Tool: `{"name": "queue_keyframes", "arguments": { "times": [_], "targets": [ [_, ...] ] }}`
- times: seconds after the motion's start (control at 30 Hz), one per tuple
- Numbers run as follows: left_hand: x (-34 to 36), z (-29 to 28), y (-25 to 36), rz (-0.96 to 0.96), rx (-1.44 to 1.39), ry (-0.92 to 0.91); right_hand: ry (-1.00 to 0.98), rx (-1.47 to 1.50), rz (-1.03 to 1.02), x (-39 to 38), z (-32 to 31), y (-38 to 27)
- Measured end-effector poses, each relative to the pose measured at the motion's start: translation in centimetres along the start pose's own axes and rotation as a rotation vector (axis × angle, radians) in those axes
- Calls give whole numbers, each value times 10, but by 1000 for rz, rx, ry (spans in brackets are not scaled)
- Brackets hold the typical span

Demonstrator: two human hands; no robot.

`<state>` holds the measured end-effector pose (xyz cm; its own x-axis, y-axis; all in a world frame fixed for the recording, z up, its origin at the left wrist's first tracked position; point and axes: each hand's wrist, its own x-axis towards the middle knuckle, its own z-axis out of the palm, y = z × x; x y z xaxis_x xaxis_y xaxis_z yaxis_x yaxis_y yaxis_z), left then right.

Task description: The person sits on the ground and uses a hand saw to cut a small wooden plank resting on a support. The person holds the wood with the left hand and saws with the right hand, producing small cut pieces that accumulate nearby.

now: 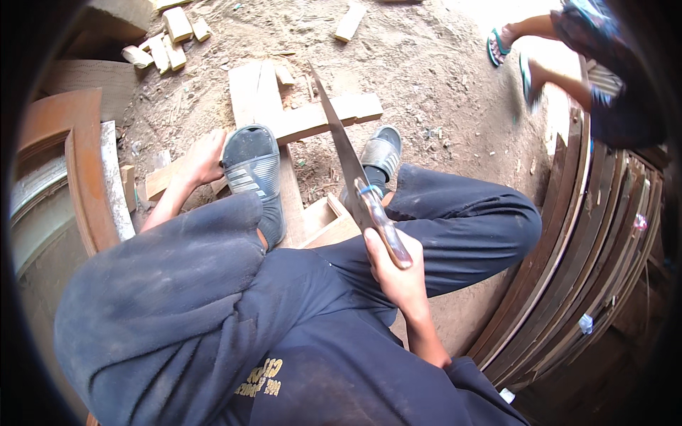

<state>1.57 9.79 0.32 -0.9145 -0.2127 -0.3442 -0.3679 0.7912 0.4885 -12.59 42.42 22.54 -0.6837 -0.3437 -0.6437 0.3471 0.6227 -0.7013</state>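
Observation:
My right hand [399, 266] is wrapped round the handle of a handsaw [344, 145]. The blade points up and away, tapering to a tip above a pale wooden beam [330, 117] lying crosswise on the ground; I cannot tell whether they touch. Beside my left sandal [254, 163] is my left hand [204, 157], its fingers curled and partly hidden, so what they grip is unclear. A short wooden piece [162, 181] lies by that wrist. My left foot presses on timber near the beam, with a wide pale board [254, 89] just beyond.
Wood offcuts [170, 46] lie in a heap at the far left, and another block [349, 21] lies far ahead. A brown wooden frame [85, 156] leans at the left. Stacked planks [568, 263] line the right. A person's sandalled foot [499, 46] is at the far right.

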Motion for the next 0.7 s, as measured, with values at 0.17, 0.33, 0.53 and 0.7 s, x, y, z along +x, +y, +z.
{"name": "queue_keyframes", "arguments": {
  "times": [0.17, 0.33, 0.53, 0.7],
  "targets": [
    [7, 1, 4, -7, 37, -5, 47, -131, -131, 43, 22, -1],
    [11, 5, -1, 14, 59, -6, 11, -165, -126, 24, 11, -6],
    [5, 3, 2, 5, 59, 1, 60, -152, -224, 22, 12, 6],
    [8, 8, -3, 6, 43, -27, 46, -90, -136, 57, 24, -5]
  ]
}}
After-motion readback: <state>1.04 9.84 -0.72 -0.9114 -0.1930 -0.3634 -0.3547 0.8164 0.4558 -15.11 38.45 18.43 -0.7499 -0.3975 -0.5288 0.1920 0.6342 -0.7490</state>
